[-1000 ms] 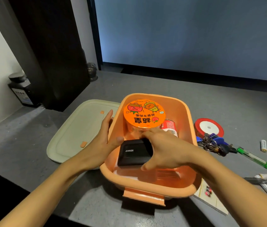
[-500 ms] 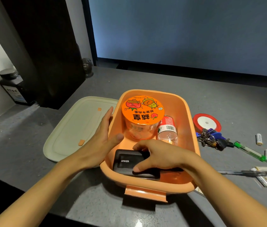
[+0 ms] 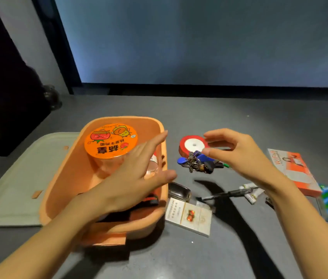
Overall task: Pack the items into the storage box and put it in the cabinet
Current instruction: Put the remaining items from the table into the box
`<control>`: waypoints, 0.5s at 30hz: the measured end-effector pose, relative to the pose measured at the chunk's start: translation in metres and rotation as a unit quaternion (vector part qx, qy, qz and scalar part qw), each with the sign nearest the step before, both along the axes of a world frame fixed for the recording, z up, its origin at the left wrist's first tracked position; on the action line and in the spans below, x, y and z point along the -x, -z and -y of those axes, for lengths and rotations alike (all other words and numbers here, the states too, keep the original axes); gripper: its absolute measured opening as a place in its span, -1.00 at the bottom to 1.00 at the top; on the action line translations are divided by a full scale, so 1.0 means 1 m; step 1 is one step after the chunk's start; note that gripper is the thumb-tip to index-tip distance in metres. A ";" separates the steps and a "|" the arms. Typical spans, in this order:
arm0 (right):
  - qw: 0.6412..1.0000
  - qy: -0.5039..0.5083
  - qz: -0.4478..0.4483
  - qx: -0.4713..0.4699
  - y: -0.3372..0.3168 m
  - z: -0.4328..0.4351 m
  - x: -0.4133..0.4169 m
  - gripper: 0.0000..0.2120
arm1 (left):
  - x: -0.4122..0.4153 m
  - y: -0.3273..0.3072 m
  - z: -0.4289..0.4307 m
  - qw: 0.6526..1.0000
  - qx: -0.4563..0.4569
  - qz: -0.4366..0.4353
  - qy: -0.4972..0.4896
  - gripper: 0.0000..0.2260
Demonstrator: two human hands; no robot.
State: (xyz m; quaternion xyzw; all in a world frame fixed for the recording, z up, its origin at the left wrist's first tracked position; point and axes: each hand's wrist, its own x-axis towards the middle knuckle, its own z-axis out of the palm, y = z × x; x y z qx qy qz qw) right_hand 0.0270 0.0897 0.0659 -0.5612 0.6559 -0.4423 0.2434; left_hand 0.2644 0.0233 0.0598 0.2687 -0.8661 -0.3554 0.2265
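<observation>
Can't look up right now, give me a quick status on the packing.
Both hands open, empty: left hand over orange box, right hand above keys and red ribbon spool. Noodle cup packed. Nothing blocking.

Orange storage box (image 3: 62, 178) holds an orange-lidded cup (image 3: 110, 140); red ribbon spool (image 3: 192, 144) and keys (image 3: 197, 164) lie beside it.

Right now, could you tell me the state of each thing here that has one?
storage box: open, partly packed
lid: off, beside box
noodle cup: sealed, in box
left hand: open, empty
right hand: open, above keys
ribbon spool: unpacked
</observation>
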 end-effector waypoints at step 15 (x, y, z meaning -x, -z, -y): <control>0.978 0.138 -0.066 -0.139 0.074 -0.119 0.237 -0.54 | 0.243 0.113 -0.105 0.993 -0.023 0.116 0.031 -0.07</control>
